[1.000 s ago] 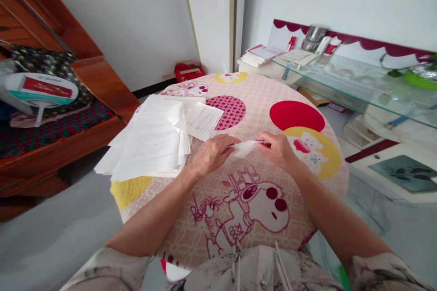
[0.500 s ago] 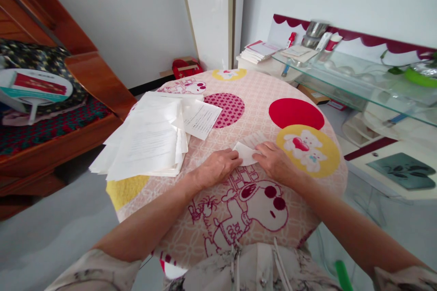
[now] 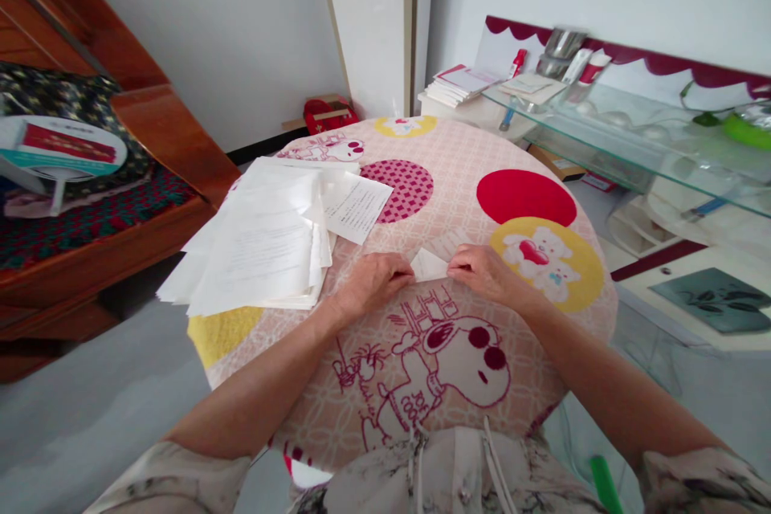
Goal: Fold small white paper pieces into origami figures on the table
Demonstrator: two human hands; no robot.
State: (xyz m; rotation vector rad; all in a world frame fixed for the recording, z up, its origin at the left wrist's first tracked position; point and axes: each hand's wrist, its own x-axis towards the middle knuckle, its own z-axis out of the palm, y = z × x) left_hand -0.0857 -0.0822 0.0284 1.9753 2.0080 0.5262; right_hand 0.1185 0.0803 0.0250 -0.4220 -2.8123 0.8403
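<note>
At the near edge of the cloth-covered table (image 3: 454, 189), a cartoon dog print (image 3: 475, 373) is noted between the forearms. Beyond it, towards the middle of the table, a small paper (image 3: 429, 266) is held between both hands; whether it is laid on the cloth or lifted just clear cannot be confirmed. Its left end is pinched by the fingertips of the left hand (image 3: 379, 277), its right end by those of the right hand (image 3: 485, 271). The thumbs are partly hidden.

The step in hand is judged to be the folding or flattening of the small paper, a peaked far edge being visible. For the next move, even pressure at both ends is judged to be called for, lest a fold be skewed.

Compared with the frame half a second earlier, the hands are set wider apart, the left hand is shifted outward, and more of the paper's near edge is exposed.

Farther along, an untidy paper stack (image 3: 259, 233) is found at the table's left edge, apparently projecting past it. A printed sheet (image 3: 360, 207) is laid askew against its right side. Past the far edge, a red bag (image 3: 328, 116) is seen; off the right edge, a glass shelf (image 3: 626, 136) is recorded.
</note>
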